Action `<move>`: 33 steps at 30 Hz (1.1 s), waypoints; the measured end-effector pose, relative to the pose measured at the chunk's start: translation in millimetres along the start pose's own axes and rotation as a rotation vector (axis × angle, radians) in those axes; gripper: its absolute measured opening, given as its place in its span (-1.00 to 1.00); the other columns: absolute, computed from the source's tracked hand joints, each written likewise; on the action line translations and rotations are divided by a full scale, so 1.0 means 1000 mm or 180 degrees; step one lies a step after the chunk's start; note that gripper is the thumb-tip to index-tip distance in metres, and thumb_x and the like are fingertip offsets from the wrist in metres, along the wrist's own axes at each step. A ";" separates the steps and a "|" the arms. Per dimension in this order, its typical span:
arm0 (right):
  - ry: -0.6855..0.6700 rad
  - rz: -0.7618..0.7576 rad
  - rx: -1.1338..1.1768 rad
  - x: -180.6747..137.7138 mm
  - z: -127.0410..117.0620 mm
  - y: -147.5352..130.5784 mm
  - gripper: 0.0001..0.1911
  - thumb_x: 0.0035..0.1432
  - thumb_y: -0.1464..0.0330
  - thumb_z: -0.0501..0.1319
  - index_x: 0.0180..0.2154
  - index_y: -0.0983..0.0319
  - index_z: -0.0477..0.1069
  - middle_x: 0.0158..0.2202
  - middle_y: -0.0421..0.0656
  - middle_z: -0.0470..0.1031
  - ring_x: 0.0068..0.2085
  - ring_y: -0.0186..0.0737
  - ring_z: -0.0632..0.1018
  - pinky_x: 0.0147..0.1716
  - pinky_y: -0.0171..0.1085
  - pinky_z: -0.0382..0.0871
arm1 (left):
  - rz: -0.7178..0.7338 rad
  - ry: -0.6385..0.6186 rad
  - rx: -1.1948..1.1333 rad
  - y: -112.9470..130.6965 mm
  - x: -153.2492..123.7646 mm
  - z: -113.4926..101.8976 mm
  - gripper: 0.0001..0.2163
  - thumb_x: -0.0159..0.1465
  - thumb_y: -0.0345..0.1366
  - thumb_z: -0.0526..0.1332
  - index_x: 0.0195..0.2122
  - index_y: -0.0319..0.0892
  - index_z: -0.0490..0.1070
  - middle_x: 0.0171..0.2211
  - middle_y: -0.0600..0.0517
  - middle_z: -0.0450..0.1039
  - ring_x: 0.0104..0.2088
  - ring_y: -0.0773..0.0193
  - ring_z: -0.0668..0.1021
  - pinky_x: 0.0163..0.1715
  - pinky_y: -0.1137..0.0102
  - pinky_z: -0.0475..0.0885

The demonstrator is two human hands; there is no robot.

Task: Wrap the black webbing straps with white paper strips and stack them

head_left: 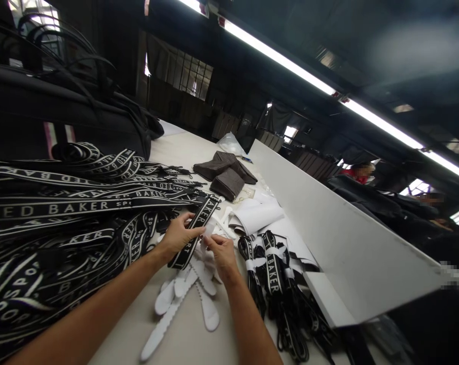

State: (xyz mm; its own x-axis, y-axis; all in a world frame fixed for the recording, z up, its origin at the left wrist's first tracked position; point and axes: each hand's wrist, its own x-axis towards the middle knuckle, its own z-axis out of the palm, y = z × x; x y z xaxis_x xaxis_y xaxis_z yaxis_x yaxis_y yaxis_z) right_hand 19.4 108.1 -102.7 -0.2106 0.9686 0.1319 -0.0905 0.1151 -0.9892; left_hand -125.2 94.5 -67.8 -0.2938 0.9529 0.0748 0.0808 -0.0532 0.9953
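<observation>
My left hand (pixel 178 234) is closed around a folded black webbing strap (pixel 202 215) with white lettering and edge stripes. Close by on its right, my right hand (pixel 220 252) pinches a thin white strip (pixel 210 226) against the strap. Below both hands, several white plastic ties (pixel 168 317) with toothed edges and rounded ends lie spread on the table. A large heap of loose lettered straps (pixel 73 203) fills the left side. Folded straps bound with white bands (pixel 272 263) lie right of my right hand.
Brown pouches (pixel 227 183) and white paper sheets (pixel 257 215) lie farther along the table (pixel 172 147). A white upright board (pixel 339 228) borders the right side. A black bag (pixel 62 109) stands at the back left. People (pixel 360 172) are in the right background.
</observation>
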 end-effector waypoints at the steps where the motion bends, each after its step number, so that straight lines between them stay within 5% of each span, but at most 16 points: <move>1: 0.0054 0.0006 0.0007 0.001 -0.002 0.000 -0.60 -0.13 0.13 0.38 -0.68 0.28 0.36 -0.66 -0.30 0.20 -0.54 -0.40 0.20 -0.53 -0.37 0.06 | 0.0054 -0.0026 0.0076 0.000 0.000 0.000 -0.54 -0.15 -0.12 0.39 -0.22 -0.20 0.44 -0.30 -0.01 0.55 -0.17 0.08 0.55 -0.18 0.32 0.44; 6: 0.0375 0.0056 -0.0089 0.003 -0.007 0.002 -0.66 -0.23 0.17 0.45 -0.61 0.31 0.48 -0.67 -0.29 0.30 -0.57 -0.42 0.23 -0.52 -0.36 0.11 | 0.0089 -0.0129 0.0182 -0.002 -0.002 0.001 -0.51 -0.14 -0.09 0.40 -0.19 -0.21 0.45 -0.26 -0.03 0.56 -0.09 0.04 0.52 -0.10 0.29 0.41; 10: 0.0353 0.0008 -0.0355 0.001 -0.005 0.000 -0.68 -0.21 0.20 0.45 -0.65 0.32 0.48 -0.70 -0.29 0.32 -0.59 -0.43 0.25 -0.54 -0.39 0.12 | -0.0171 -0.0275 -0.0170 -0.001 -0.002 0.000 -0.50 -0.16 -0.16 0.41 -0.17 -0.22 0.43 -0.35 0.01 0.55 -0.29 0.15 0.56 -0.31 0.37 0.45; 14: 0.0089 0.0075 -0.0210 0.002 -0.013 -0.010 -0.63 -0.11 0.12 0.40 -0.59 0.32 0.53 -0.63 -0.20 0.44 -0.56 -0.36 0.37 -0.51 -0.38 0.24 | -0.0429 -0.0001 -0.0381 -0.002 0.004 -0.005 -0.52 -0.22 -0.26 0.43 -0.22 -0.24 0.45 -0.38 0.01 0.55 -0.37 0.20 0.57 -0.39 0.41 0.45; 17: 0.0625 0.0129 0.0173 0.007 -0.033 -0.018 -0.54 -0.14 0.02 0.39 -0.48 0.32 0.54 -0.62 -0.18 0.44 -0.59 -0.34 0.38 -0.56 -0.36 0.26 | -0.0527 0.0275 -0.0542 -0.005 0.010 -0.010 -0.51 -0.21 -0.28 0.43 -0.20 -0.25 0.44 -0.27 -0.06 0.57 -0.30 0.16 0.59 -0.32 0.39 0.49; 22: 0.1190 0.0014 0.0017 0.014 -0.057 -0.021 -0.45 -0.05 -0.04 0.29 -0.30 0.35 0.54 -0.66 -0.30 0.29 -0.64 -0.42 0.24 -0.64 -0.39 0.08 | -0.0146 0.0550 0.0018 -0.004 0.013 -0.015 -0.59 0.02 -0.20 0.32 -0.10 -0.25 0.45 -0.09 -0.13 0.55 -0.07 0.05 0.55 -0.03 0.29 0.43; 27: 0.0724 0.0229 0.0610 0.011 -0.046 -0.026 -0.44 -0.13 0.03 0.36 -0.19 0.31 0.44 -0.54 -0.24 0.42 -0.58 -0.38 0.37 -0.60 -0.39 0.22 | 0.0501 0.0810 0.0455 0.015 0.002 -0.018 -0.56 0.19 -0.09 0.16 0.03 -0.21 0.41 -0.13 -0.08 0.55 -0.12 0.05 0.54 -0.02 0.28 0.39; 30: 0.0341 0.0224 0.0855 0.003 -0.034 -0.037 -0.49 -0.09 0.08 0.35 -0.18 0.26 0.34 -0.58 -0.31 0.39 -0.68 -0.47 0.26 -0.70 -0.46 0.05 | 0.0929 0.0426 0.0216 0.032 -0.012 -0.017 -0.56 0.16 -0.01 0.21 -0.01 -0.17 0.44 -0.26 0.00 0.54 -0.23 0.14 0.54 -0.15 0.37 0.43; 33: 0.0004 0.0280 0.0627 -0.005 -0.025 -0.044 -0.62 -0.02 0.13 0.30 -0.28 0.22 0.27 -0.60 -0.32 0.40 -0.74 -0.52 0.15 -0.75 -0.49 -0.15 | 0.0667 -0.0713 -0.0147 0.041 -0.027 -0.009 -0.60 0.12 0.01 0.27 -0.13 -0.16 0.49 -0.41 0.05 0.50 -0.40 0.23 0.50 -0.38 0.43 0.40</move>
State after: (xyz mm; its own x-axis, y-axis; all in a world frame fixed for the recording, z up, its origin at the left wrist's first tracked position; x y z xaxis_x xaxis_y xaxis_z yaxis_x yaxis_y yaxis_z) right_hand 48.5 103.7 -61.5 -0.2250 0.9733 0.0454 -0.2601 -0.0152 -0.9655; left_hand -122.5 63.8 -28.6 -0.0578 0.9616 0.2683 0.0725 -0.2640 0.9618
